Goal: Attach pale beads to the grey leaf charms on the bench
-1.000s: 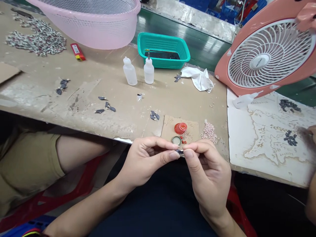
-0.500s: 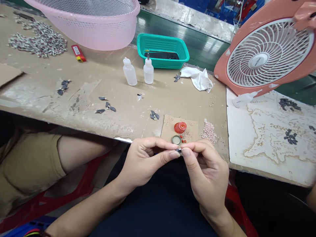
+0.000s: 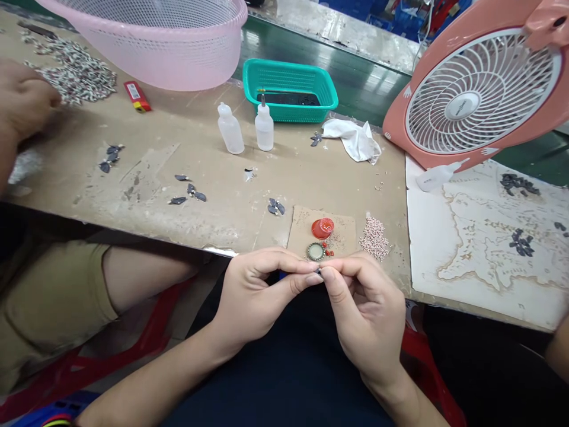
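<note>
My left hand (image 3: 258,293) and my right hand (image 3: 362,311) meet over my lap, just in front of the table edge. Both pinch one small dark metal piece (image 3: 319,271) between thumbs and forefingers; most of it is hidden. Right behind my fingertips on a cardboard scrap (image 3: 344,228) lie a red cap (image 3: 322,228), a round green-rimmed lid (image 3: 316,251), tiny red beads (image 3: 328,251) and a heap of pale pink beads (image 3: 374,236).
Loose dark leaf-shaped pieces (image 3: 276,207) dot the table. Two small squeeze bottles (image 3: 230,128) stand before a teal basket (image 3: 290,89). A pink fan (image 3: 478,95) leans at right, a pink mesh basket (image 3: 151,35) at back left. Another person's hand (image 3: 22,104) reaches in at far left.
My hands shifted slightly left, still pinching the piece. Another person's hand came into view at far left; the one at far right a second ago has withdrawn.
</note>
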### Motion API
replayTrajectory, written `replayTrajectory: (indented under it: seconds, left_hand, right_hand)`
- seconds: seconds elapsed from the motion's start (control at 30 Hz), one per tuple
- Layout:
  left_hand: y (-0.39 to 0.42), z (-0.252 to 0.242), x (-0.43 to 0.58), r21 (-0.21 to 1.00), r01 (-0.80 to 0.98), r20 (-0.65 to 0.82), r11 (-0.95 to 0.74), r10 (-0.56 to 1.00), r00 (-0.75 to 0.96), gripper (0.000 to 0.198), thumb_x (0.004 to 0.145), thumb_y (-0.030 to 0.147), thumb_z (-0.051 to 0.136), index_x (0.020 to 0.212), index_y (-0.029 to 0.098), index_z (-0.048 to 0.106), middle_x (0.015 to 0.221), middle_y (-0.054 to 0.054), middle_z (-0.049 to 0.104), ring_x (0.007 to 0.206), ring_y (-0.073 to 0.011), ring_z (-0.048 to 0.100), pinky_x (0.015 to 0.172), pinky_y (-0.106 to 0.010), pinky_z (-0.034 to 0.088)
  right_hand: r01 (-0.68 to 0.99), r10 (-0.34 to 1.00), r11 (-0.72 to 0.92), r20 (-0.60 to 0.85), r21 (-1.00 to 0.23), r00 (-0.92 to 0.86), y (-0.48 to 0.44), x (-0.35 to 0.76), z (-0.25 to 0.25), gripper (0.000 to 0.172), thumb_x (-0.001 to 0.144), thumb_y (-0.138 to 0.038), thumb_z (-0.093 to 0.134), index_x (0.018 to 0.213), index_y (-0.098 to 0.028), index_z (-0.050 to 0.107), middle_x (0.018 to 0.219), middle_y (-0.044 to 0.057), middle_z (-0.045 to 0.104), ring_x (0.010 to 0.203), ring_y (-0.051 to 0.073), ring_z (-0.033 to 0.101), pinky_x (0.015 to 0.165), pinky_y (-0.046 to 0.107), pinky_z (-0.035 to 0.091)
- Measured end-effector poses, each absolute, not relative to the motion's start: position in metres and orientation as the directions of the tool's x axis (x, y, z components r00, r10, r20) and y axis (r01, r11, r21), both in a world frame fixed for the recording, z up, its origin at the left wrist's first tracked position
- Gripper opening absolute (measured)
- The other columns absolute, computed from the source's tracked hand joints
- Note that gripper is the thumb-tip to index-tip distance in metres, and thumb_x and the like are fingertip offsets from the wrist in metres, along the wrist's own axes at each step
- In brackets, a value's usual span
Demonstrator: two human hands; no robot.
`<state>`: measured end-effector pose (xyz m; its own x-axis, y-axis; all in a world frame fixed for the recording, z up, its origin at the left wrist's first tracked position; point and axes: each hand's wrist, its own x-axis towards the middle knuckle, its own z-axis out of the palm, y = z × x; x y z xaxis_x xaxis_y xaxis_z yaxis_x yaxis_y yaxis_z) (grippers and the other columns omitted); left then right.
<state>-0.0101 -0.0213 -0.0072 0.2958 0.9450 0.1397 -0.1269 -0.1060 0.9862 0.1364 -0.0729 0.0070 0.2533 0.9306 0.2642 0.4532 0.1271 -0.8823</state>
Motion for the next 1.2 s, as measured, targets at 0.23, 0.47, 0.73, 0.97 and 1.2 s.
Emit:
replayTrajectory:
  seconds: [0.23,0.47,0.73,0.97,1.2]
  left_hand:
    - [-0.02,-0.005,-0.009,0.973,-0.001,0.224,-0.231,0.941,0.255,0.021,0.074,0.002,0.08,0.08,0.022,0.079,0.079,0.003,0.078,0.071,-0.0092,0.072,0.068,-0.015,0.057]
    - [-0.013,-0.011,-0.006,0.992,-0.124,0.041,-0.003,0.951,0.306,0.018,0.076,0.009,0.081,0.086,0.024,0.076,0.081,0.005,0.077,0.073,-0.0096,0.074,0.069,-0.013,0.059]
    - [-0.01,-0.012,-0.009,0.997,-0.075,0.027,0.001,0.929,0.369,0.014,0.076,0.008,0.08,0.077,0.021,0.075,0.076,0.003,0.077,0.071,-0.0126,0.073,0.069,-0.019,0.059]
    - [-0.008,-0.013,-0.013,0.994,0.046,0.066,-0.095,0.898,0.436,0.015,0.079,0.006,0.075,0.073,0.019,0.074,0.076,0.001,0.077,0.072,-0.0131,0.073,0.07,-0.02,0.057]
    - [-0.001,-0.019,-0.015,0.98,0.137,0.068,-0.142,0.894,0.442,0.005,0.08,0.016,0.077,0.079,0.02,0.074,0.078,0.001,0.077,0.071,-0.0154,0.073,0.068,-0.022,0.059]
  right_hand:
    - [0.383,0.949,0.072,0.181,-0.921,0.257,-0.07,0.139,0.001,0.009,0.09,-0.022,0.063,0.084,-0.022,0.07,0.075,-0.002,0.065,0.068,0.012,0.06,0.06,0.025,0.048]
    - [0.217,0.961,0.025,0.083,-0.976,0.263,-0.065,0.147,-0.007,0.007,0.09,-0.026,0.066,0.09,-0.025,0.073,0.083,0.0,0.068,0.073,0.014,0.063,0.065,0.028,0.051]
    - [0.362,0.97,0.074,0.151,-0.929,0.19,-0.066,0.151,-0.002,0.008,0.091,-0.021,0.063,0.086,-0.024,0.069,0.08,-0.002,0.063,0.074,0.012,0.061,0.064,0.025,0.048]
    - [0.458,0.979,0.103,0.172,-0.883,0.113,-0.07,0.152,0.0,0.011,0.089,-0.014,0.062,0.08,-0.02,0.067,0.073,-0.003,0.061,0.061,0.009,0.052,0.054,0.022,0.041]
    - [0.464,0.976,0.118,0.189,-0.878,0.108,-0.064,0.158,-0.008,0.014,0.091,-0.02,0.062,0.098,-0.023,0.074,0.078,-0.002,0.065,0.066,0.01,0.058,0.061,0.025,0.047]
